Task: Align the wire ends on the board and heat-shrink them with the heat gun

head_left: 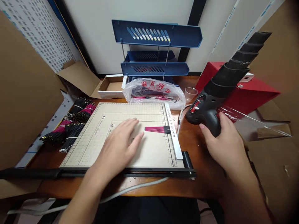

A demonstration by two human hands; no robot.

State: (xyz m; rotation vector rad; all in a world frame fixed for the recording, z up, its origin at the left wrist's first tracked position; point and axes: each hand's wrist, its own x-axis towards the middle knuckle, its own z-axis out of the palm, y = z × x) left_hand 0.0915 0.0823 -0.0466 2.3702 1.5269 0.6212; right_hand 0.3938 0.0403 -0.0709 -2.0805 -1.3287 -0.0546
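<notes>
My left hand point(122, 141) is over the paper cutter point(140, 155), its fingers stretched out and the thumb apart, with nothing held. Just right of its fingertips, a row of pink wires with black ends point(157, 129) lies flat side by side, the black ends at the cutter's white metal strip point(173, 130). My right hand point(226, 141) has thumb and fingers around the handle of a black heat gun point(216, 84) at the right. The gun's stepped nozzle points up and to the right. Part of the grip is hidden by my fingers.
Bundles of black and pink wires point(79, 112) lie left of the cutter. Behind it are a plastic bag of wires point(154, 93), a clear cup point(191, 92), an open cardboard box point(113, 87) and a blue tray rack point(155, 67). A red box point(247, 96) stands behind the gun.
</notes>
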